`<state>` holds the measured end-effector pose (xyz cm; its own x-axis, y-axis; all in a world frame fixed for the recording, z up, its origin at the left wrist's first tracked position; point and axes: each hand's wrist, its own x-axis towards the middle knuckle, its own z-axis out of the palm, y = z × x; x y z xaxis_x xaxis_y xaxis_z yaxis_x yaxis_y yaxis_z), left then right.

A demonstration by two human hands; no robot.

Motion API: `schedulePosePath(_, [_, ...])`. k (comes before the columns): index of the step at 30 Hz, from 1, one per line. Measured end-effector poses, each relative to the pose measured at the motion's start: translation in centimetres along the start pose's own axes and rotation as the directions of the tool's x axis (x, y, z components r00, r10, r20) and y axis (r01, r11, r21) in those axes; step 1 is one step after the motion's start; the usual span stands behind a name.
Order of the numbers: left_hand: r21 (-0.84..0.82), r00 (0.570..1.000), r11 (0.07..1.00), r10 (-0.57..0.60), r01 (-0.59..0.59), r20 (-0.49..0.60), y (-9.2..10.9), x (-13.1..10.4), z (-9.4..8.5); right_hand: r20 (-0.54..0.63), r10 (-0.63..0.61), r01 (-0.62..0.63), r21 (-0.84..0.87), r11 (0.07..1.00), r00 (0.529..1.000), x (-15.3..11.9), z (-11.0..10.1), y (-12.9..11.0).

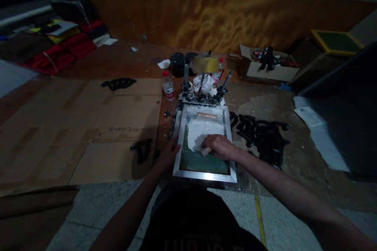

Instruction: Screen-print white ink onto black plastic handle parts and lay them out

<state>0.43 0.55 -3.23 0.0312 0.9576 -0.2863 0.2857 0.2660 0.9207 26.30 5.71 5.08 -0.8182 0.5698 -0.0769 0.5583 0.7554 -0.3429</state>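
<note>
A screen printing frame [204, 176] with silver metal edges lies in front of me, its green mesh [203, 163] partly covered in white ink [196, 131]. My right hand [218, 146] is over the mesh, fingers closed around a small tan-edged squeegee [206, 151] that sits at the near edge of the ink; the hand hides much of it. At the frame's left side, my left hand [170, 153] grips the metal edge, its fingers only partly visible. A wooden-edged strip [207, 115] lies across the far end of the screen.
Behind the frame stands a clamp [203, 96] with upright posts, beside a red-capped bottle [168, 87] and black tubs [177, 64]. A pile of glossy black pieces [265, 137] lies right; more black pieces [119, 83] lie on the cardboard [76, 113] at left. An open box [269, 71] stands back right.
</note>
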Motion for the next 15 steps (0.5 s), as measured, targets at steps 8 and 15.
schedulePosePath(8, [-0.026, 0.999, 0.999, -0.036, 0.035, -0.015, 0.3, -0.3, -0.1, -0.213, 0.017, -0.026, -0.04, 0.999, 0.977, -0.9, 3.4, -0.7])
schedulePosePath(15, [-0.072, 1.0, 0.997, -0.005, 0.003, -0.029, 3.9, -1.5, -1.5, -0.363, 0.319, -0.296, 0.119, 0.948, 0.875, 3.5, -2.7, 2.2])
